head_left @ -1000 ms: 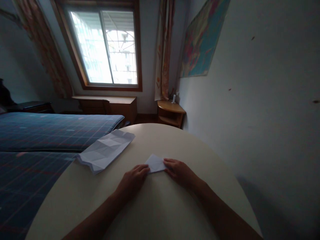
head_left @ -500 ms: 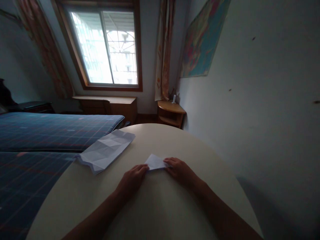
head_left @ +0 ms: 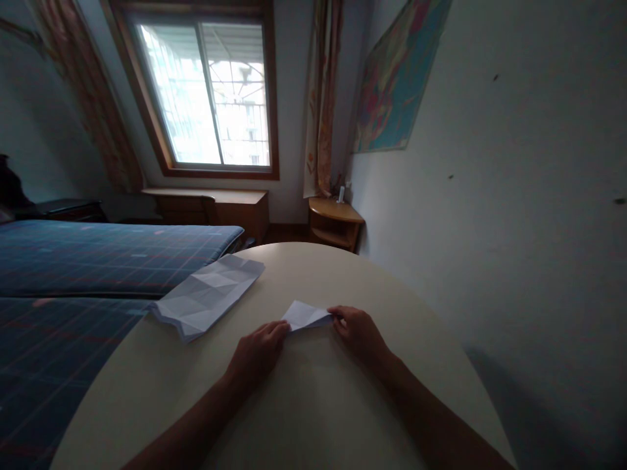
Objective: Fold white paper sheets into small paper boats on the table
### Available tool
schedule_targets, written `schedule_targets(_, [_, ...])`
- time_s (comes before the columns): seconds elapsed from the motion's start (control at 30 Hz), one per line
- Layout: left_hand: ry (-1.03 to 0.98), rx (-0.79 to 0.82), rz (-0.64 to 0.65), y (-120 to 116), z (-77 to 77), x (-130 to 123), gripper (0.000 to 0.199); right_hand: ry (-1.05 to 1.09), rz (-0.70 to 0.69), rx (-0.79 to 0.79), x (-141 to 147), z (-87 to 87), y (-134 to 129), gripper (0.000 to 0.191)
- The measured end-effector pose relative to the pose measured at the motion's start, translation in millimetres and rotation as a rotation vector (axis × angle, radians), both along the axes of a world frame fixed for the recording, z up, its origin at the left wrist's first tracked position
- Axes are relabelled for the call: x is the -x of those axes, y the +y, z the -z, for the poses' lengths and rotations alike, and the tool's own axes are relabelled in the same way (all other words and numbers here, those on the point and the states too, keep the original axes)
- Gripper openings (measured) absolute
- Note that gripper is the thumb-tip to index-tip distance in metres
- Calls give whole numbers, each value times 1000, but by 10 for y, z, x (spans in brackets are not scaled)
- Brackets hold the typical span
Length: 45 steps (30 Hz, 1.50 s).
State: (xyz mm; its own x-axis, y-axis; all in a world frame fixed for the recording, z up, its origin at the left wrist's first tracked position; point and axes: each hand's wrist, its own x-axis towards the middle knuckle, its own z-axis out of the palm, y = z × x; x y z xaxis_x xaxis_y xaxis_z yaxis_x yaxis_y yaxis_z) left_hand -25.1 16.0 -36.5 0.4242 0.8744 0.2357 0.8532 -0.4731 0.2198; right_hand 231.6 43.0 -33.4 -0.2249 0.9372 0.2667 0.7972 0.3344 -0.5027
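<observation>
A small folded sheet of white paper (head_left: 304,315) lies between my hands on the round cream table (head_left: 313,391). My left hand (head_left: 262,343) grips its left corner, fingertips pressed together at the edge. At the right corner, my right hand (head_left: 356,329) pinches the paper between thumb and fingers, and that side looks slightly raised off the table. The fingers cover both ends of the paper.
Creased white sheets (head_left: 210,294) lie at the table's left edge and partly overhang it. A bed with a blue plaid mattress (head_left: 98,258) adjoins on the left. The white wall (head_left: 529,261) stands to the right; a corner shelf (head_left: 337,212) is beyond the table.
My right hand has shifted slightly right and up, its fingers now pinching the paper's right corner, which has lifted a little. My left hand has stayed nearly still.
</observation>
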Motion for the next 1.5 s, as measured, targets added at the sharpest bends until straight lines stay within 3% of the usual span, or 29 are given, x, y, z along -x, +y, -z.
schedule_targets(0.23, [11,24,-73,-13,-28,-10,32,212,24,-10,32,-43,-25,31])
schedule_targets(0.5, [-70,-7,-77,60,39,44,30,464,22,95,35,8,24,37])
schedule_targets(0.77, [-7,-13,-303,48,-89,77,26,607,35,89,31,17,52,40])
schedule_targets(0.93, [-67,-42,-377,69,-111,134,31,661,10,71,54,32,42,40])
schedule_targets(1.27, [-347,117,-448,122,-71,104,29,582,-34,-31,103,24,-5,33])
schedule_targets(1.5, [-595,157,-336,109,-71,58,26,444,-57,-190,160,-4,-104,26])
